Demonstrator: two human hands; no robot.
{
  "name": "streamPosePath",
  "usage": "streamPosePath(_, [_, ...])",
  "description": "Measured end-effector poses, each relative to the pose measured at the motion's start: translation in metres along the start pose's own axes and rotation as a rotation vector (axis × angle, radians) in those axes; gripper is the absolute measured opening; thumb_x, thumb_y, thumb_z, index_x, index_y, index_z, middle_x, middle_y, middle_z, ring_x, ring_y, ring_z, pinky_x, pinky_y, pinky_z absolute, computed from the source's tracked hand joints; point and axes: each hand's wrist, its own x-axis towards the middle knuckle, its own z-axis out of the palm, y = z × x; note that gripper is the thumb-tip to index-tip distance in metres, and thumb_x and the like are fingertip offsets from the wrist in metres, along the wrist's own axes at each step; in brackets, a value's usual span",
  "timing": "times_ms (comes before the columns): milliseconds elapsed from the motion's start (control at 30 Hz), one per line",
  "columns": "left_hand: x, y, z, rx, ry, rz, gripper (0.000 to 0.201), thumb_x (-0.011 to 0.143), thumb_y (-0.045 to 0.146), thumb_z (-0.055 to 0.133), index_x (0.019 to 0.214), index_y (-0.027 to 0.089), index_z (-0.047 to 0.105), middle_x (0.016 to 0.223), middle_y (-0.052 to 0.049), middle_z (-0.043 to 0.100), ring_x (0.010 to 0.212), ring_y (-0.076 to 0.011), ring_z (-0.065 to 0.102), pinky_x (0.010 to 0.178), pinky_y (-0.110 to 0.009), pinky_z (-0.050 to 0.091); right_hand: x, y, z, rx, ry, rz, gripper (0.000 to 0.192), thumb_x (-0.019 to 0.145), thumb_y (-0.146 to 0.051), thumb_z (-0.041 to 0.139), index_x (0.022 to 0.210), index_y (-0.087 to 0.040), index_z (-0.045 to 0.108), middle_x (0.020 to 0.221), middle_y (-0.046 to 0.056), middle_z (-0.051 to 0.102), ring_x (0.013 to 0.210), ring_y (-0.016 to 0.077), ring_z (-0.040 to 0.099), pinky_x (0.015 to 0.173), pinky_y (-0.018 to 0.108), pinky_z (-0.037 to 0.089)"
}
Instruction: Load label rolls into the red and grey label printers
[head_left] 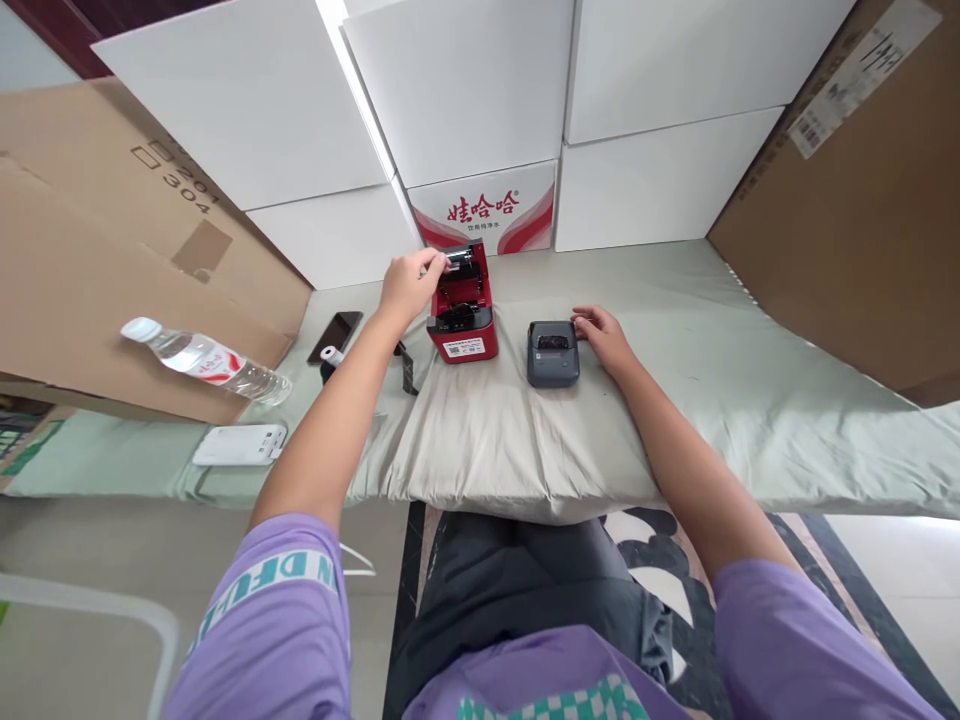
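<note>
Left arm: stretched far forward, left hand (407, 284) curled, fingertips pinching the raised lid edge of the red printer (463, 316).
Right arm: extended, right hand (604, 335) flat, unclenched, resting against the right side of the grey printer (553, 352).
Printers: side by side, mid-table.

Purple lettered T-shirt (285, 610), dark trousers (517, 580)

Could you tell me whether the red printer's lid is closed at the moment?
No, the red printer stands with its lid raised and its inside exposed, and the left hand is at the lid's top edge.
</note>
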Motion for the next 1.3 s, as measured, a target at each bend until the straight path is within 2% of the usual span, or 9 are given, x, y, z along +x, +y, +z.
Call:
streamPosePath(33, [0.003,0.003,-0.001,0.086,0.017,0.019,0.051,0.107,0.049,0.038,0.123,0.021,0.078,0.131,-0.011,0.078,0.126,-0.0267,0.067,0.113,-0.038,0.045,0.000,0.000,0.000,0.002,0.000,0.000,0.044,0.081,-0.056,0.074,0.113,-0.025,0.070,0.113,0.008,0.072,0.095,0.0224,0.069,0.100,0.048,0.062])
streamPosePath(100, [0.009,0.008,0.001,0.220,-0.039,0.020,0.052,0.109,0.046,0.036,0.142,0.022,0.068,0.153,-0.011,0.066,0.144,-0.0286,0.056,0.122,-0.044,0.036,0.000,0.000,-0.001,0.005,0.004,0.000,0.043,0.081,-0.055,0.074,0.112,-0.025,0.071,0.111,0.008,0.072,0.094,0.0224,0.069,0.100,0.048,0.062])
streamPosePath(200, [0.013,0.017,0.004,0.307,-0.122,-0.005,0.056,0.110,0.043,0.032,0.155,0.020,0.057,0.162,-0.014,0.057,0.150,-0.0307,0.050,0.125,-0.050,0.029,-0.001,-0.001,-0.001,0.002,0.011,-0.003,0.042,0.081,-0.054,0.074,0.112,-0.025,0.070,0.108,0.008,0.072,0.092,0.0223,0.069,0.101,0.050,0.063])
streamPosePath(333, [-0.005,0.029,0.002,0.322,-0.090,0.026,0.057,0.112,0.043,0.025,0.139,0.020,0.070,0.142,-0.013,0.072,0.133,-0.0300,0.063,0.119,-0.046,0.035,0.000,0.000,-0.001,-0.013,0.002,-0.003,0.040,0.083,-0.052,0.073,0.112,-0.024,0.070,0.109,0.008,0.072,0.091,0.0217,0.069,0.102,0.051,0.062])
streamPosePath(433, [-0.024,0.034,-0.002,0.315,-0.189,-0.012,0.063,0.111,0.051,0.025,0.109,0.021,0.080,0.115,-0.013,0.081,0.111,-0.0303,0.071,0.101,-0.040,0.046,0.000,0.001,-0.001,-0.028,-0.001,-0.007,0.040,0.084,-0.051,0.072,0.113,-0.025,0.070,0.113,0.008,0.073,0.092,0.0217,0.069,0.102,0.050,0.062])
streamPosePath(533, [-0.034,0.036,-0.003,0.308,-0.240,-0.063,0.066,0.110,0.059,0.027,0.097,0.022,0.080,0.102,-0.014,0.081,0.099,-0.0312,0.073,0.086,-0.037,0.048,0.001,0.002,-0.001,-0.033,0.002,-0.012,0.040,0.083,-0.052,0.071,0.113,-0.025,0.069,0.114,0.008,0.072,0.093,0.0220,0.069,0.100,0.049,0.062])
streamPosePath(900, [-0.035,0.037,0.008,0.266,-0.172,-0.130,0.059,0.112,0.053,0.027,0.103,0.023,0.077,0.101,-0.014,0.080,0.101,-0.0316,0.072,0.085,-0.037,0.046,-0.001,-0.001,-0.001,-0.045,0.006,-0.011,0.043,0.081,-0.054,0.073,0.112,-0.026,0.068,0.112,0.008,0.073,0.094,0.0226,0.068,0.098,0.047,0.062])
streamPosePath(1200, [-0.047,0.044,0.006,0.326,-0.207,-0.144,0.051,0.111,0.050,0.031,0.102,0.024,0.074,0.106,-0.014,0.081,0.110,-0.0334,0.073,0.100,-0.042,0.045,-0.001,-0.001,0.000,-0.034,0.012,0.001,0.042,0.080,-0.055,0.074,0.111,-0.027,0.070,0.111,0.008,0.073,0.096,0.0232,0.069,0.101,0.050,0.062])
streamPosePath(1300, [-0.058,0.051,0.003,0.292,-0.143,-0.154,0.050,0.112,0.049,0.031,0.107,0.024,0.073,0.107,-0.013,0.081,0.112,-0.0327,0.073,0.105,-0.043,0.044,-0.001,0.000,0.000,-0.031,0.020,-0.005,0.041,0.080,-0.054,0.073,0.111,-0.027,0.070,0.111,0.007,0.073,0.094,0.0228,0.069,0.101,0.050,0.062])
